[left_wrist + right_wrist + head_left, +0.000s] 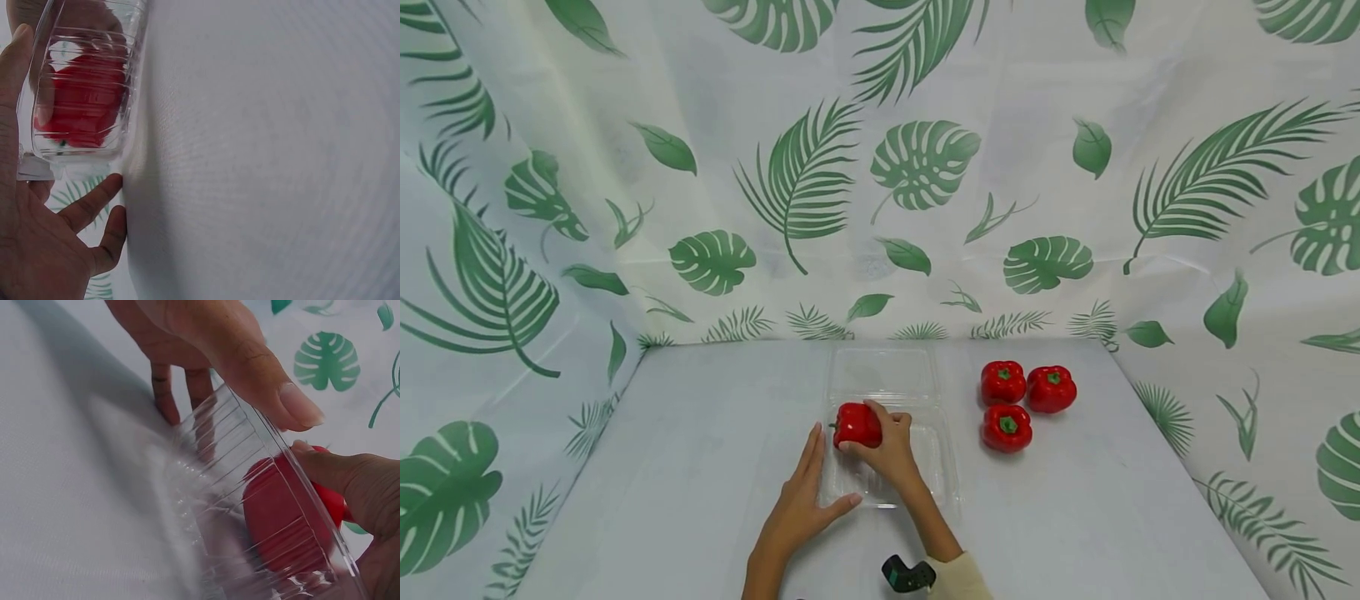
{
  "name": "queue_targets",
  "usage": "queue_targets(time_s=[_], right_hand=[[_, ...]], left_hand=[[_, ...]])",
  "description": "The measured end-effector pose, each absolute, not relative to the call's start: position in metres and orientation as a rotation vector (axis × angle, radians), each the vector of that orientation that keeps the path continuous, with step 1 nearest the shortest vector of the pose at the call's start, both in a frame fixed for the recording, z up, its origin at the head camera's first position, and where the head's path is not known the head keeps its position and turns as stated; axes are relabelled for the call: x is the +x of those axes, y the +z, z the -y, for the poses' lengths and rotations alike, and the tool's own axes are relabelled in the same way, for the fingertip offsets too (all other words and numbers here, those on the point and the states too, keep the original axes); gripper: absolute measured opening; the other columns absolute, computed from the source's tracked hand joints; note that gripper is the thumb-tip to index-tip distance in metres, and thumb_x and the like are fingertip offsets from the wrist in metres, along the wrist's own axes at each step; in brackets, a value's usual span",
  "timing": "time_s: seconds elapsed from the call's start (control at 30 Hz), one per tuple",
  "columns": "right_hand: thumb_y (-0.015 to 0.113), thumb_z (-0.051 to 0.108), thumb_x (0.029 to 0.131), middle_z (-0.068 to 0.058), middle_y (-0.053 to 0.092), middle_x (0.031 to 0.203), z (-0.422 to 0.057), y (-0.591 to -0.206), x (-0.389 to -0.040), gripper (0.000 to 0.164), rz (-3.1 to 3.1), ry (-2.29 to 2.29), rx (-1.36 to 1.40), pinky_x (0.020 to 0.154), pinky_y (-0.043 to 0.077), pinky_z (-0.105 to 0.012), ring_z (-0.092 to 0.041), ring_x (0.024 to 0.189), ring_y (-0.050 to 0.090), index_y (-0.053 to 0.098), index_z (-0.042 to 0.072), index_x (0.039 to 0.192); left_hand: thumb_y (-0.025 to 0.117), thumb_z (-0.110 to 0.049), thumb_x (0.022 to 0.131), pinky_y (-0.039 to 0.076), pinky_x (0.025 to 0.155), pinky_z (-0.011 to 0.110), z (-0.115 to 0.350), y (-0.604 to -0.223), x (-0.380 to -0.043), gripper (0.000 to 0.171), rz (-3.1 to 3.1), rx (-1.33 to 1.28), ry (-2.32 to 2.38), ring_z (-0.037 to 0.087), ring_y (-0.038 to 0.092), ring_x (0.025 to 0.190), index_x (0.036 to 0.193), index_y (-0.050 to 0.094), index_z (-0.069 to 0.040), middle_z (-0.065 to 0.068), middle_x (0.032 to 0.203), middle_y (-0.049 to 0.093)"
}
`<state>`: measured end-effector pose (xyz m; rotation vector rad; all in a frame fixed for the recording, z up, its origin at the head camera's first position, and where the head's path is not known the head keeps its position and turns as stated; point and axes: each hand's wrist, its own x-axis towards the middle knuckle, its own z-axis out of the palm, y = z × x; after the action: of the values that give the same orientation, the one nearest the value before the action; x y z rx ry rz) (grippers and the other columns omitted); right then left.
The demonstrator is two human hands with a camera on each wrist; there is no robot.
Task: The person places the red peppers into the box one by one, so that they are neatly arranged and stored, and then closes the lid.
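Note:
A red bell pepper (858, 425) lies on its side in the left part of a clear plastic clamshell container (936, 454), its green stem pointing left. My right hand (891, 446) grips it between thumb and fingers from the right. Along the container's left side and near corner rests my left hand (801, 504), fingers straight and thumb spread. Through the ribbed clear wall the pepper (87, 100) shows in the left wrist view, with the left hand (50, 244) beside the container. In the right wrist view the right thumb (331, 469) presses against the pepper (284, 512).
Three more red bell peppers, one at the back left (1003, 383), one at the back right (1052, 389) and one in front (1007, 428), stand to the container's right. The container's lid (883, 371) lies open toward the back. A leaf-printed cloth (925, 275) hangs behind the white table (700, 467).

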<state>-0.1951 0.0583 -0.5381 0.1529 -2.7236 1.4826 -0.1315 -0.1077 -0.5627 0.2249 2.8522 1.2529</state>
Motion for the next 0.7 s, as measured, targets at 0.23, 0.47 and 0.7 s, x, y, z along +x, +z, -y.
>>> queue_targets(time_s=[0.23,0.47,0.7], right_hand=[[0.085,0.03,0.074,-0.023,0.043,0.131,-0.0541,-0.5383,-0.1952,0.081,2.729,1.499,0.13,0.093,0.053,-0.057,-0.041,0.121,0.048,0.045,0.013,0.143],[0.085,0.029,0.074,-0.023,0.043,0.132,-0.0523,-0.5376,-0.1946,0.084,2.718,1.52,0.111,0.094,0.052,-0.057,-0.041,0.123,0.048,0.042,0.01,0.143],[0.085,0.028,0.075,-0.025,0.044,0.133,-0.0551,-0.5375,-0.1928,0.083,2.711,1.539,0.119,0.094,0.051,-0.058,-0.042,0.124,0.048,0.042,0.007,0.143]], left_hand=[[0.07,-0.062,0.077,0.025,0.095,0.082,0.1073,-0.56,-0.1309,0.111,-2.844,0.214,1.258,0.035,0.025,0.148,0.159,0.007,-0.022,-0.007,0.166,0.002],[0.069,-0.064,0.077,0.025,0.096,0.082,0.1075,-0.5598,-0.1313,0.111,-2.843,0.213,1.257,0.035,0.026,0.148,0.159,0.007,-0.023,-0.008,0.166,0.003],[0.068,-0.066,0.076,0.026,0.094,0.083,0.108,-0.5619,-0.1316,0.111,-2.85,0.223,1.26,0.035,0.027,0.147,0.159,0.008,-0.022,-0.008,0.166,0.002]])
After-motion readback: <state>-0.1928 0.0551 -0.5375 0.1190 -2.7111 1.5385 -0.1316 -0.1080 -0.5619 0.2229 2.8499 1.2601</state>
